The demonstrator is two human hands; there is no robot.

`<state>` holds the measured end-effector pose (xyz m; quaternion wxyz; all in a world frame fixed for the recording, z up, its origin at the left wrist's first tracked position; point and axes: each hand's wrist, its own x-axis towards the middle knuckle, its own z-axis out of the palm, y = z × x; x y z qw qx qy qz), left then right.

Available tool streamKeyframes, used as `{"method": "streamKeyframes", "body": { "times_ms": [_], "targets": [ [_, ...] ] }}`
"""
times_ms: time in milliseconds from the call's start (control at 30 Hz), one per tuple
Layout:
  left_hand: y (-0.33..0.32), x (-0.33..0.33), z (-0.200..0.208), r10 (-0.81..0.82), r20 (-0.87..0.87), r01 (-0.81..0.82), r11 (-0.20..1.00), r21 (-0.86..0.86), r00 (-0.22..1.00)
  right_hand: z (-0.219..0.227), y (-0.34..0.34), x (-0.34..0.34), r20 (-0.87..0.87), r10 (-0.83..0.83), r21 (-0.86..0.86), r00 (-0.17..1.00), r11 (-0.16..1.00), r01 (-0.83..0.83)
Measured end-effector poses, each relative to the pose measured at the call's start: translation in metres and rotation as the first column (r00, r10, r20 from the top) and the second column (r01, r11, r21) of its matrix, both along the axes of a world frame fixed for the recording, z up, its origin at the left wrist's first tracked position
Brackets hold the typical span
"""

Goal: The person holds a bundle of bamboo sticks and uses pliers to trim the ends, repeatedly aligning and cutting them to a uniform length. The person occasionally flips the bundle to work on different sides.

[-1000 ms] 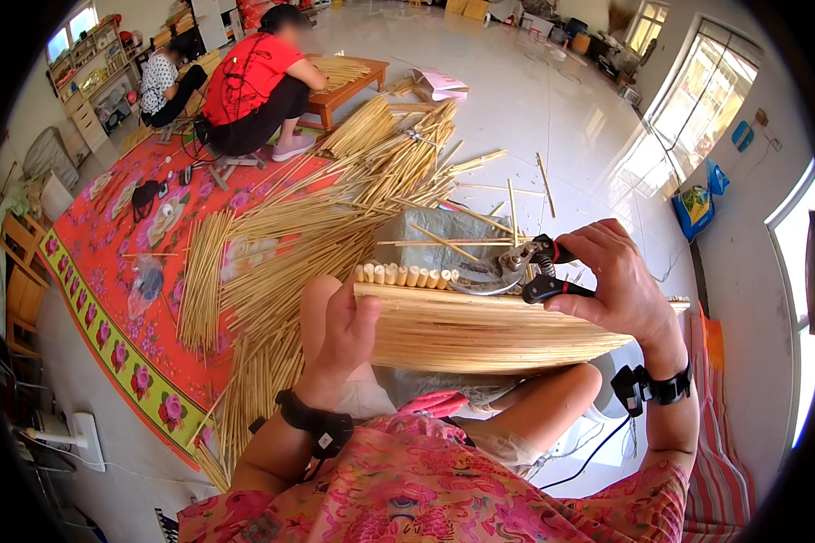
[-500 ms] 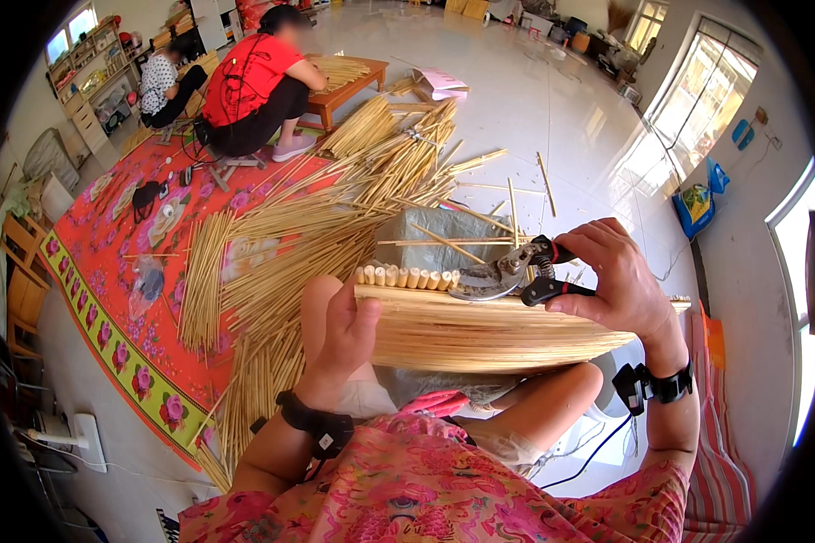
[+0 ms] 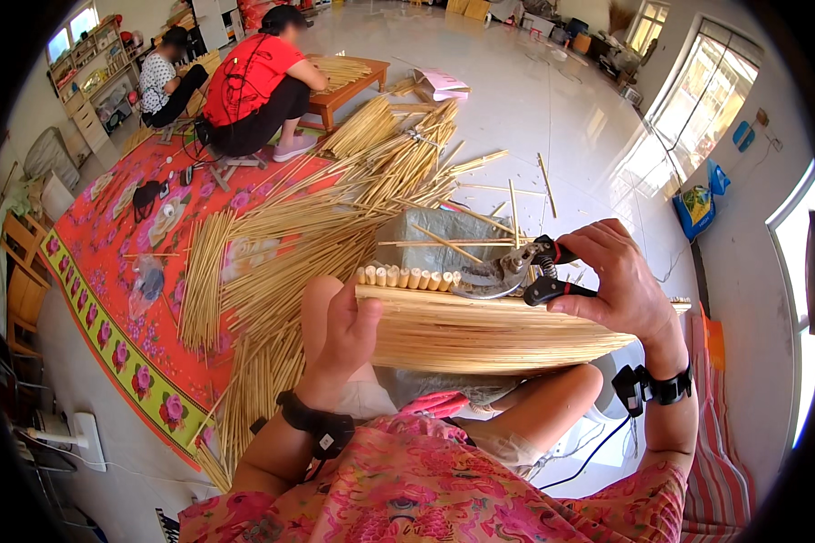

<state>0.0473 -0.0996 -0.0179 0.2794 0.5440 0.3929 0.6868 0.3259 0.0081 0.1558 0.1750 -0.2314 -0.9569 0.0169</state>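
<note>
Across my lap lies a panel of straw-coloured reed stalks (image 3: pixel 498 330), laid side by side. A row of short cut reed ends (image 3: pixel 407 278) stands along its far edge at the left. My left hand (image 3: pixel 347 326) grips the panel's left end, thumb up, with its fingers partly hidden. In my right hand (image 3: pixel 611 281) are pruning shears (image 3: pixel 507 269) with black and red handles. The handles are spread, and the curved metal blades sit at the far edge, beside the rightmost cut end. Loose reeds (image 3: pixel 453 242) lie over a grey covered block (image 3: pixel 426 222) beyond.
Heaps of loose reeds (image 3: pixel 290 262) spread over a red floral mat (image 3: pixel 109 235) to my left. A person in red (image 3: pixel 249 81) squats at a low wooden table (image 3: pixel 371 72), with another person (image 3: pixel 163 81) farther back. A blue and yellow bag (image 3: pixel 695 213) stands by the right wall.
Almost nothing differs. The shears and the panel have shifted very slightly to the right, and both hands keep their grip.
</note>
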Motion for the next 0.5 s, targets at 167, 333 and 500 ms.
{"method": "streamKeyframes", "body": {
  "times_ms": [167, 333, 500],
  "targets": [
    [0.0, -0.0015, 0.0, -0.003, -0.018, 0.003, 1.0, 0.014, 1.0, -0.001, -0.0013, 0.0007, 0.001, -0.006, 0.016, 1.0, 1.0, 0.006],
    [0.0011, 0.0007, -0.0021, -0.014, 0.023, 0.014, 1.0, 0.022, 1.0, -0.0028, -0.0013, 0.0018, -0.003, 0.001, 0.007, 1.0, 1.0, -0.001],
    [0.0013, 0.0005, -0.0051, -0.038, 0.059, 0.037, 0.999, 0.025, 0.998, -0.0037, -0.0006, 0.0017, 0.007, 0.018, 0.031, 1.0, 0.999, -0.018]
  ]
}}
